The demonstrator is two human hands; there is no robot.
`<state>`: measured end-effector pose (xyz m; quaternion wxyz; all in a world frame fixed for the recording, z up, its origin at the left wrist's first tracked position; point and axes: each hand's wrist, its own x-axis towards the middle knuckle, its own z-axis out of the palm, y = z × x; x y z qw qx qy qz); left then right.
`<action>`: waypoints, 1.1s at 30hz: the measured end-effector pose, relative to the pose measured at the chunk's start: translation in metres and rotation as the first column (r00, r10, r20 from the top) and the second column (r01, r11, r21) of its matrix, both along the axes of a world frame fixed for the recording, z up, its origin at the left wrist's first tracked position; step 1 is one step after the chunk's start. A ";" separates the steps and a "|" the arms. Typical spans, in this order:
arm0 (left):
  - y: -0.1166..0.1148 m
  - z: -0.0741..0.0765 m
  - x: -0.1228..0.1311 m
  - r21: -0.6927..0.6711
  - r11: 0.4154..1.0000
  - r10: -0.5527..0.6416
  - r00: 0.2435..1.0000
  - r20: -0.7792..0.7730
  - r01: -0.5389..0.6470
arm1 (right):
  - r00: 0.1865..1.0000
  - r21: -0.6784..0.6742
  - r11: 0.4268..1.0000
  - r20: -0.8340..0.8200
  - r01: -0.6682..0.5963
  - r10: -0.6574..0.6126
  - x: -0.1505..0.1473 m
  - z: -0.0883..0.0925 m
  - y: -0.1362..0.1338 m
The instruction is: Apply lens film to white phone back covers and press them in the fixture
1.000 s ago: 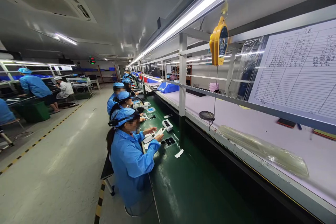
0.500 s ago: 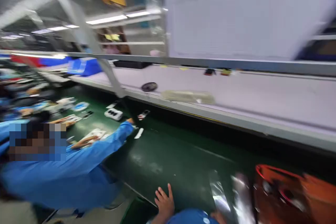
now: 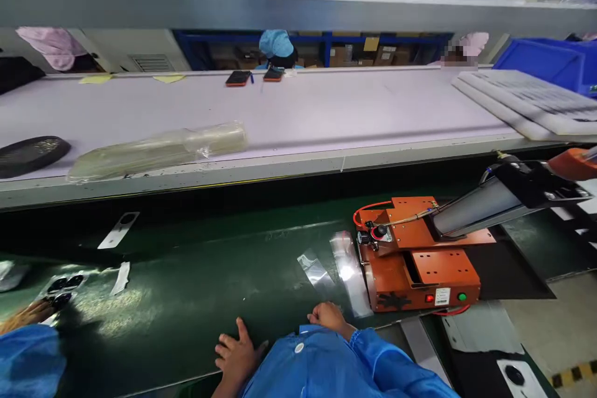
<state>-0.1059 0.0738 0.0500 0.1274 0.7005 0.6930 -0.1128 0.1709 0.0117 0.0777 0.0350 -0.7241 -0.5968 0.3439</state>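
Note:
My left hand (image 3: 237, 351) lies on the near edge of the green work surface (image 3: 196, 298), its fingers spread and nothing in it. My right hand (image 3: 329, 317) rests on the same surface in front of my blue coat, its fingers curled in, with nothing visible in them. Just beyond it lies a small clear plastic sheet (image 3: 316, 272). A longer clear plastic film strip (image 3: 349, 273) lies to the right, against an orange machine (image 3: 424, 261) that has red and green buttons and a grey cylinder on top.
A pale shelf (image 3: 326, 112) runs behind, bearing a plastic-wrapped bundle (image 3: 158, 152), a dark oval object (image 3: 35, 155) and white foam trays (image 3: 527, 99). At left, a co-worker's sleeve (image 3: 28, 360) and hand are beside white panels. Another white panel (image 3: 119, 230) lies farther back.
My view has swung right, bringing the whole orange machine into sight and leaving most of the co-worker out. My right hand now shows clearly; my left hand stays spread near the edge.

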 end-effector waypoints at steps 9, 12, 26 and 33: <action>-0.005 0.008 0.104 0.192 0.960 -0.273 0.848 0.455 0.206 | 0.966 0.054 0.964 -0.006 -0.259 0.260 0.010 -0.019 -0.027; -0.014 -0.010 0.126 0.220 0.957 -0.262 0.883 0.389 0.187 | 0.912 0.144 0.903 0.000 -0.405 0.409 0.015 -0.032 -0.035; -0.025 -0.040 0.122 0.402 0.900 -0.303 0.905 0.300 0.169 | 0.809 0.565 0.604 0.229 -0.563 0.541 0.018 -0.060 -0.051; -0.029 -0.056 0.117 0.542 0.821 -0.369 0.891 0.265 0.179 | 0.803 0.572 0.568 0.356 -0.592 0.479 0.009 -0.071 -0.054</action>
